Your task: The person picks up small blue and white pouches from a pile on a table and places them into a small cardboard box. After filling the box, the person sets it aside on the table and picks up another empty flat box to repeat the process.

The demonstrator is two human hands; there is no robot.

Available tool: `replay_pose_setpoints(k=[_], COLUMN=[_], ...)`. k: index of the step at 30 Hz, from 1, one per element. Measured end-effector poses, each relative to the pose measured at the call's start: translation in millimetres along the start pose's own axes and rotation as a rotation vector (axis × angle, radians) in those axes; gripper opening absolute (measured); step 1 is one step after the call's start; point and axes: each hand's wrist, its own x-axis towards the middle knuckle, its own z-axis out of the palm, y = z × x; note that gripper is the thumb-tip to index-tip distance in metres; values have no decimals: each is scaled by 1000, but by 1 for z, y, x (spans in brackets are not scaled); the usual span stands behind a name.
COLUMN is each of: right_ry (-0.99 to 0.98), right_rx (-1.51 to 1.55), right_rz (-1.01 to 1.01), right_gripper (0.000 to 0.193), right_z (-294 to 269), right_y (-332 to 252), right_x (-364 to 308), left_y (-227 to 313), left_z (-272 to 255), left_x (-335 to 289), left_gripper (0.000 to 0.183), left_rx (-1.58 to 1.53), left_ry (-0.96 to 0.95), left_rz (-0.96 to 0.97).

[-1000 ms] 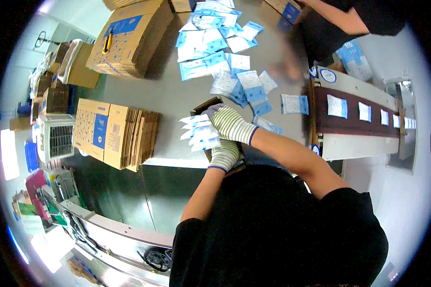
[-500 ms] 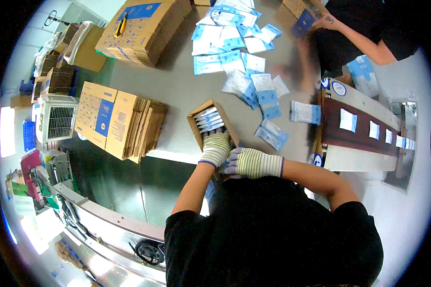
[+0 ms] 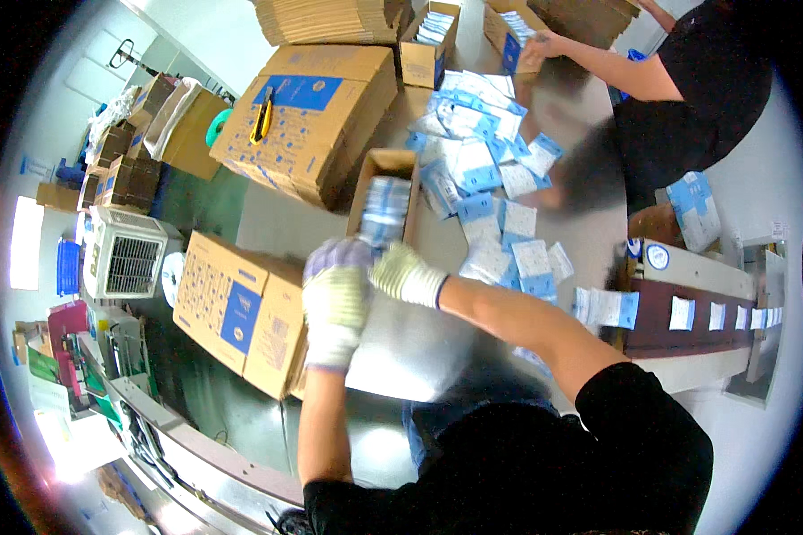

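An open cardboard box stands on the table, holding a row of blue-and-white packets. Both my hands wear striped knit gloves and are at the box's near end. My left hand, fingers curled and slightly blurred, is at its near left corner. Beside it, my right hand has its fingers bent against the near wall. The gloves hide that wall, so the exact finger contact is hard to see. Right of the box lies a heap of loose blue-and-white packets.
Flattened cartons with a yellow cutter on top lie beyond the box; another carton stack sits left. Two filled boxes stand at the back. A co-worker's hand touches one. A conveyor carries packets at right.
The box with packets has moved away from my body, further up the table. My left hand has come out of the box to its near end. The co-worker's box now stands on the table.
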Motion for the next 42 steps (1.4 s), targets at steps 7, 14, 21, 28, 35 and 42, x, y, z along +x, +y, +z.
replay_pose_setpoints(k=[7, 14, 21, 28, 35, 42], right_ry=[-45, -182, -330, -538, -299, 660], right_rx=[-254, -481, 189, 38, 351, 1064], right_rz=[83, 448, 326, 855, 1127, 948], right_gripper=[25, 61, 73, 69, 71, 44], right_z=[-48, -79, -102, -100, -75, -138], right_y=[213, 248, 12, -42, 99, 35], right_x=[121, 125, -215, -334, -206, -176], left_y=[-66, -61, -45, 42, 100, 106], left_z=[-25, 7, 19, -93, -93, 0], left_x=[-86, -79, -117, -141, -168, -189], left_gripper=[73, 65, 52, 40, 21, 23], left_rx=[193, 295, 301, -17, -476, -1272], left_ry=[-342, -234, 34, 579, 628, 378], left_rz=[-436, -397, -336, -351, -453, -480])
